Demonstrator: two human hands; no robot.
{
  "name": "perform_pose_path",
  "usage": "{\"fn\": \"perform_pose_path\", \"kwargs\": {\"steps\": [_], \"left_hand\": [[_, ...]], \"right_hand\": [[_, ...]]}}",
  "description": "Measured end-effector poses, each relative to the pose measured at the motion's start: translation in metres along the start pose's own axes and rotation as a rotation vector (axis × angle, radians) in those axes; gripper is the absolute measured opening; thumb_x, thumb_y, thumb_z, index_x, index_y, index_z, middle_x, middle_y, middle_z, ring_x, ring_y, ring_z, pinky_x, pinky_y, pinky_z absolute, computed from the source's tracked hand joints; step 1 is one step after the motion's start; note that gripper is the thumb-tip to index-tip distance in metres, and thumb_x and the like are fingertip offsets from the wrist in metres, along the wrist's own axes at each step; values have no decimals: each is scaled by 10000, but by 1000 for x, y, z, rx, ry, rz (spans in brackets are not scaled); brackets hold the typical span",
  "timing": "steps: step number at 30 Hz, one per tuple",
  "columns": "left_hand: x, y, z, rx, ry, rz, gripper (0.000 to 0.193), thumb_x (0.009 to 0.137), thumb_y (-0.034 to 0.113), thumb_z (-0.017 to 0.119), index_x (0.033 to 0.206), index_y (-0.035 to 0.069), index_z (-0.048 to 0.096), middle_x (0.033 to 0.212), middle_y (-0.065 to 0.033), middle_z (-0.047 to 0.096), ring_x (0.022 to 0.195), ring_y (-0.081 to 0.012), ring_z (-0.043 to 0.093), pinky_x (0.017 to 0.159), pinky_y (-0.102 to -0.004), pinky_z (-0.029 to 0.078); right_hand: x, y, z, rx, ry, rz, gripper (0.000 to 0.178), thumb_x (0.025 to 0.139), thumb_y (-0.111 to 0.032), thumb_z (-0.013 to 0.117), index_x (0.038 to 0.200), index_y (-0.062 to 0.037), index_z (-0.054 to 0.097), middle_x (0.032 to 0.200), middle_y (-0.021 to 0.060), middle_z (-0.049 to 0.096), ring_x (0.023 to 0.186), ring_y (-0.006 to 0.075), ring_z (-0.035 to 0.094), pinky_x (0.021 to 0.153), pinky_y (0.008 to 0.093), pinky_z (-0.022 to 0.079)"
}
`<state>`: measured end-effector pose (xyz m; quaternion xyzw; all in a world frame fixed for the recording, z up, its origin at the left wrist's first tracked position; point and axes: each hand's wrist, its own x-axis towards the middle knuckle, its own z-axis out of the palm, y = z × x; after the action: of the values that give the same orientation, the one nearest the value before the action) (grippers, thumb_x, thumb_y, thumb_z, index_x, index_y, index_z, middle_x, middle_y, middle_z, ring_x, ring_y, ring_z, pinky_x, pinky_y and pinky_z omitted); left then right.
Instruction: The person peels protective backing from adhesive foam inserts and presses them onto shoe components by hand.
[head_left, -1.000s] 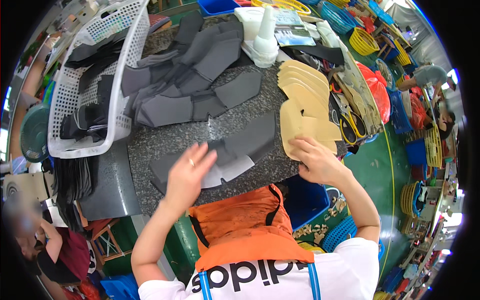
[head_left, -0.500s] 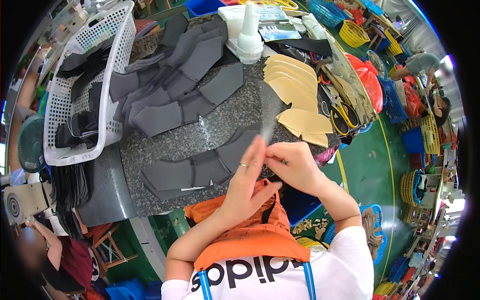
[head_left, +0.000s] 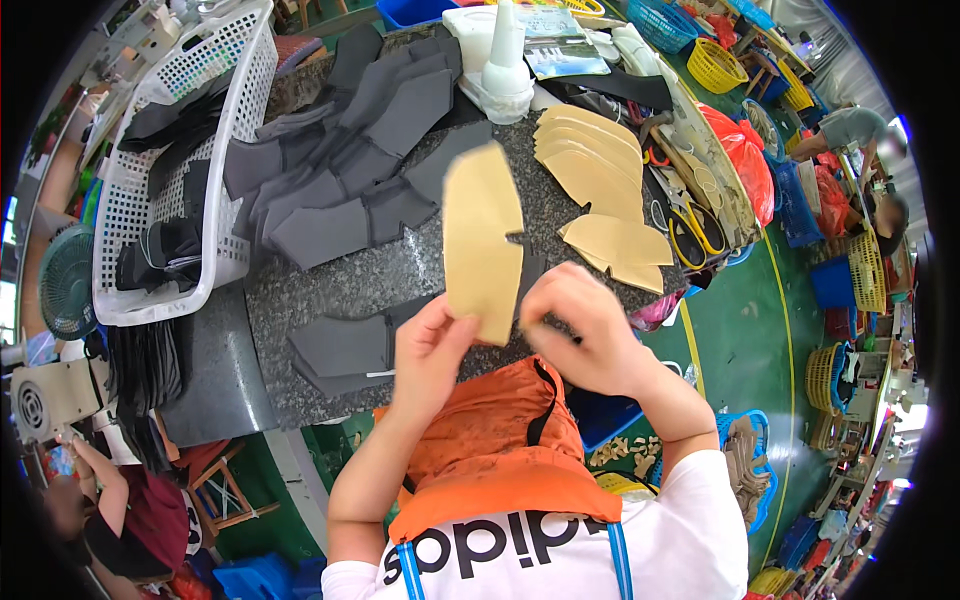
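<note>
A: Quick, left hand?

B: Left hand (head_left: 432,352) grasps the tan piece (head_left: 484,235) by its lower end, thumb across the face, fingers behind.

A: Where's that piece?

B: Up off the stone-topped table (head_left: 420,262), roughly on end, in front of the person. Small notch in its right edge.

A: Right hand?

B: Right hand (head_left: 578,325) is just beside the piece's lower right edge. Fingers curled in, a bit blurred. Can't tell if they pinch anything.

A: Under the hands?

B: A dark grey panel (head_left: 342,345), flat near the table's front edge, partly hidden by the left hand and the tan piece.

A: Rest of the tan stuff?

B: Right side of the table: overlapping tan stack (head_left: 592,155), and nearer the person, a smaller tan group (head_left: 622,243). Yellow-handled scissors (head_left: 690,228) to the right of those.

A: Left side?

B: Overlapping dark grey pieces (head_left: 325,220), then a white perforated basket (head_left: 226,235) with dark pieces inside.

A: Far side?

B: White cone-topped bottle (head_left: 507,68), beyond the tan stack and a little left of it. Red plastic bag (head_left: 742,150) past the table's right edge.

A: Clothing?

B: Orange apron (head_left: 490,440) over a white shirt (head_left: 680,535).
</note>
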<state>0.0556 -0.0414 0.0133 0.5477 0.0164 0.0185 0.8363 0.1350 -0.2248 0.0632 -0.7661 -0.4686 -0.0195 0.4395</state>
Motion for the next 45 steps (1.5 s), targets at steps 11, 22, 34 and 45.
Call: {"fn": "perform_pose_path", "kwargs": {"steps": [11, 22, 34, 45], "left_hand": [[-7, 17, 17, 870, 14, 424, 527, 810, 85, 701, 1296, -32, 532, 1143, -202, 638, 1020, -308, 653, 856, -342, 512], [-14, 34, 12, 910, -3, 494, 366, 716, 215, 809, 981, 9, 663, 884, -125, 687, 710, -265, 668, 617, -306, 525], [-8, 17, -29, -564, -170, 186, 358, 918, 227, 467, 959, -51, 689, 1204, -240, 529, 1225, -374, 463, 1117, -496, 238], [-29, 29, -9, 291, -79, -225, 457, 873, 19, 642, 1310, -17, 512, 1007, -63, 655, 900, -102, 611, 785, -244, 499]], "right_hand": [[11, -3, 11, -222, 60, 2, 106, 764, -70, 677, 854, -42, 627, 763, 67, 621, 705, 248, 610, 632, 346, 488], [17, -9, -1, 112, -170, -172, 45, 766, -46, 658, 797, -33, 629, 763, 71, 632, 755, 280, 605, 660, 359, 497], [-1, 22, -20, 1670, 61, 254, 243, 814, -211, 531, 639, -43, 527, 674, 30, 535, 629, 202, 490, 833, 382, 448], [-7, 2, 28, 623, -8, 267, 628, 910, -304, 610, 1386, 27, 366, 1251, 194, 556, 1144, 276, 570, 990, 398, 439]]}}
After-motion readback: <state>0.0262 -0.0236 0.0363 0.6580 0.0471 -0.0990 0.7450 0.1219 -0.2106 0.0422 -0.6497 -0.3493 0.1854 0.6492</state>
